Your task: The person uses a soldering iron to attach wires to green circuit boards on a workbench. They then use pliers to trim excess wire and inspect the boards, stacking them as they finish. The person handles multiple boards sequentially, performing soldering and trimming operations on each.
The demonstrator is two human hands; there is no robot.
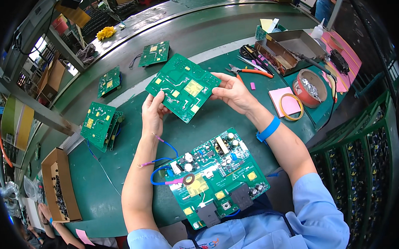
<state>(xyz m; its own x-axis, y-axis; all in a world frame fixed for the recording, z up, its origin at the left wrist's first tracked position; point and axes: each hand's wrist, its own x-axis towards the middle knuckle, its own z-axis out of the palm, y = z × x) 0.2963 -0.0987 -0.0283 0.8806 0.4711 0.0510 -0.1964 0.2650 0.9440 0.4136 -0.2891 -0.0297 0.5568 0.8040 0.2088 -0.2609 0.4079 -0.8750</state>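
Between my two hands a green circuit board (183, 87) is held up at a tilt, with yellow patches and solder traces on the side facing me. My left hand (152, 114) pinches its left edge, thumb on top. The opposite corner is gripped by my right hand (234, 94), with a blue band on that wrist. Below, close to my body, lies a second circuit board (219, 177), its components facing up. Blue wires (158, 175) with ring terminals come off its left side.
More circuit boards (97, 124) stand to the left and farther back. On the right are pliers (256, 71), a yellow ring (300, 103), a red bowl (303, 93) of metal scraps and a metal tray (302, 36). A cardboard box (73, 196) sits left, near another person's hand (45, 211).
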